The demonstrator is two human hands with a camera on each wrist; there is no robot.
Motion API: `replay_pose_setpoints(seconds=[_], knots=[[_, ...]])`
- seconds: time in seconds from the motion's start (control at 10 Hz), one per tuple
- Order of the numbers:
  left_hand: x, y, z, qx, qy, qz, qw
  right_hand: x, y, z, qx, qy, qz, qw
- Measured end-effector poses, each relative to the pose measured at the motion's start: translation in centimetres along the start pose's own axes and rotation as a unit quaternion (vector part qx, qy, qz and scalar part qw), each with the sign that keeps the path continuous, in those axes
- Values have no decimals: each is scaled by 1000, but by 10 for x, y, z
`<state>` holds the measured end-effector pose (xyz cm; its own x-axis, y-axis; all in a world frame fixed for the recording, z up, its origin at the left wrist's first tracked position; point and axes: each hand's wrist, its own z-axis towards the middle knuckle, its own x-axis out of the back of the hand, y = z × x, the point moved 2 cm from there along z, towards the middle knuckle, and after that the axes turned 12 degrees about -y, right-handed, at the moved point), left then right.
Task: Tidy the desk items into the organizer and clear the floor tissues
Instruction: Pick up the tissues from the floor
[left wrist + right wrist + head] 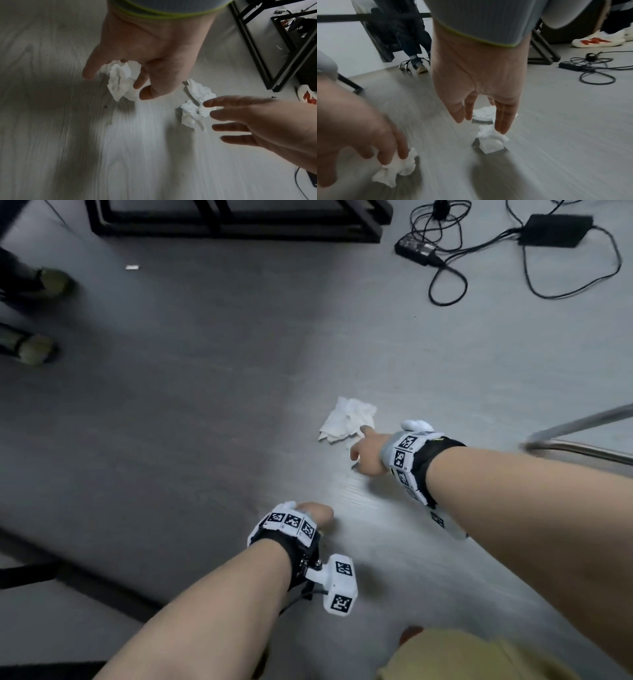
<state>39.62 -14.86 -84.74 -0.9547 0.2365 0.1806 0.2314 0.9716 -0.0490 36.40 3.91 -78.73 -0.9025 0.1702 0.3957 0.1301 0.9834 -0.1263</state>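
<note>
The left hand (150,56) curls its fingers round a crumpled tissue (121,81) on the floor (51,135). The right hand (477,88), fingers straight and spread, reaches two more tissues (489,140) at its 12 o'clock, fingertips just touching.

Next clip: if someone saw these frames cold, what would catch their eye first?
Both bare hands stretch down toward crumpled white tissues on the grey wood-grain floor. The left hand curls its fingers around one tissue, while the right hand hangs open, fingertips just above a second tissue, with a third tissue lying beyond it. At the far right, black power adapters and looped cables sprawl across the floor.
</note>
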Motion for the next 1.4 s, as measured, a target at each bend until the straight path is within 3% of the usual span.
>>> replay_pose_setpoints(seconds=[0.1,0.2,0.3,0.4,0.7,0.8,0.9,1.0,1.1,1.2,1.3,1.4], knots=[[-6,10,-6,-18,-7,46,999,-14,-8,34,2,-33,-55,998],[-18,5,18,30,-42,-2,999,-27,-12,50,-5,-43,-81,996],[-21,-1,37,20,16,-1,1000,-35,-10,52,4,20,-22,1000],[-11,-3,10,16,108,-223,969,-29,-9,49,20,69,44,996],[19,-12,10,3,169,-271,947,12,5,64,64,249,192,947],[30,-21,13,-3,178,-297,938,24,2,81,33,247,143,958],[40,-31,12,-16,189,-324,927,22,-3,101,1,179,73,981],[48,-39,10,-27,204,-345,916,13,-8,105,-15,163,33,986],[54,-39,8,-42,209,-392,895,-2,-14,102,5,149,25,988],[60,-30,2,-58,202,-449,869,-16,-19,102,47,126,114,984],[69,-15,-7,-88,173,-508,839,-19,-24,97,113,113,373,914],[80,5,-26,-133,140,-577,794,-10,-32,79,153,98,582,793]])
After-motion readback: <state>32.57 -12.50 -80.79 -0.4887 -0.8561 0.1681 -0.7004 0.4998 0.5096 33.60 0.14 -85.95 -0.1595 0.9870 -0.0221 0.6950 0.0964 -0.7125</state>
